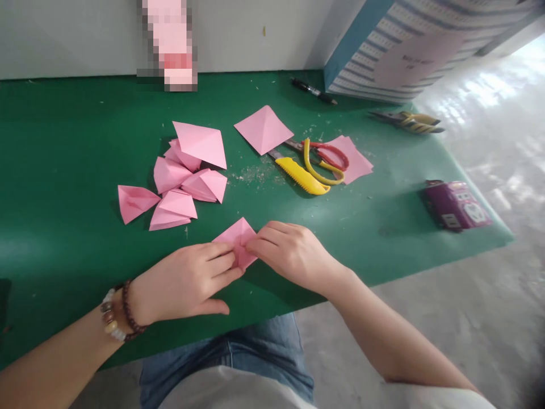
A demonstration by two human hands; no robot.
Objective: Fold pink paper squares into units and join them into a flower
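A creased square of pink paper (242,233) lies on the table near its front edge, partly hidden under my fingers. My left hand (187,282), with bracelets at the wrist, rests palm down with stretched fingers pressing on the paper's left side and its thumb held apart. From the right, my right hand (293,250) has its fingers bent and pressed together at the paper's right edge; the thumb is mostly hidden. Behind my left hand sits a group of folded pink paper pieces (172,176). One opened, creased pink square (264,129) lies farther back.
A yellow utility knife (300,176) and scissors (327,162) lie beside a pink paper stack (355,162). At the back are a pen (314,91), pliers (409,121) and a striped box (392,57). A purple pack (457,205) sits near the green table's (76,130) right edge.
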